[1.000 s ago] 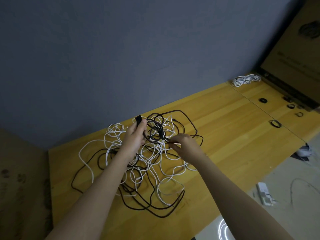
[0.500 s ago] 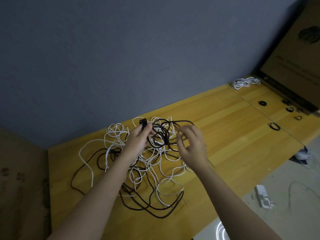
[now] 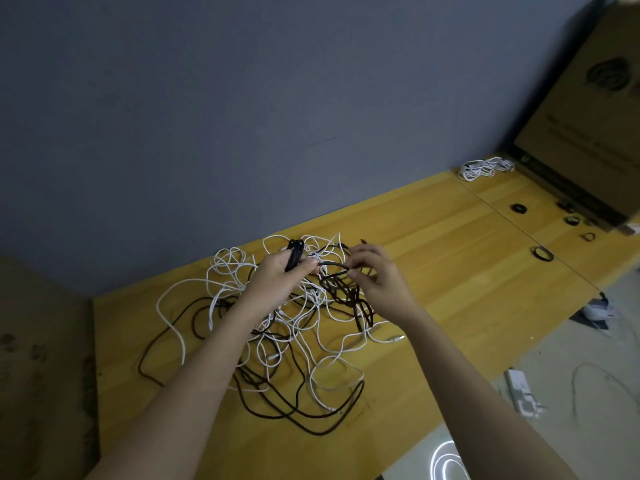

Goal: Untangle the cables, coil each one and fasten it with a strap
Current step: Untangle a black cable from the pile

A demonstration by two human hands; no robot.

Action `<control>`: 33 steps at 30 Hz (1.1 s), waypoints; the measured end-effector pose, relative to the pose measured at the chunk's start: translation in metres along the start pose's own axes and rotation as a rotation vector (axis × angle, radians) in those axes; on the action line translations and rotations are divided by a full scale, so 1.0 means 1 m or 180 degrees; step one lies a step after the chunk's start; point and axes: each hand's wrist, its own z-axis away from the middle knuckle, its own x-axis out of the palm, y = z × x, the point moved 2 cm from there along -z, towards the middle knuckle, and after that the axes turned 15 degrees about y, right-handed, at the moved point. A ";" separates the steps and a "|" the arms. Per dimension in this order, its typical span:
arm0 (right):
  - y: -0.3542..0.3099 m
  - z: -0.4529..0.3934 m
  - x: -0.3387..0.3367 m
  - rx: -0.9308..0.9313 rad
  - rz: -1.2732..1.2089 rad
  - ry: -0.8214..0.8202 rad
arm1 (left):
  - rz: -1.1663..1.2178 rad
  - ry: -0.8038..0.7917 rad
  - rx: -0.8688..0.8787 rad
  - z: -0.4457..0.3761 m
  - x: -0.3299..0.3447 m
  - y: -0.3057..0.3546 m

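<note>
Centrally, left hand point(image 3: 277, 278) gripping bunched black cable point(image 3: 294, 256); right hand point(image 3: 377, 278) pinching its strand. Tangle point(image 3: 277, 341) of black, white cables on table point(image 3: 433, 271), mid-frame. Straps point(image 3: 542, 253) far right.

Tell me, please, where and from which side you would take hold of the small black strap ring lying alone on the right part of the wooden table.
I would pinch the small black strap ring across its near rim from above: it lies flat on the wooden table, apart from other things, so only a top-down grip fits.
</note>
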 end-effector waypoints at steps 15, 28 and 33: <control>-0.009 0.020 0.001 0.1439 0.0219 0.0489 | -0.0761 0.0159 0.0635 0.005 0.014 0.010; -0.005 0.013 -0.009 0.0489 0.0057 0.0140 | -0.0693 -0.0038 0.0419 0.003 0.009 0.011; -0.019 0.012 -0.012 0.0153 -0.0257 -0.0273 | -0.0990 -0.0613 0.0349 0.005 0.009 0.013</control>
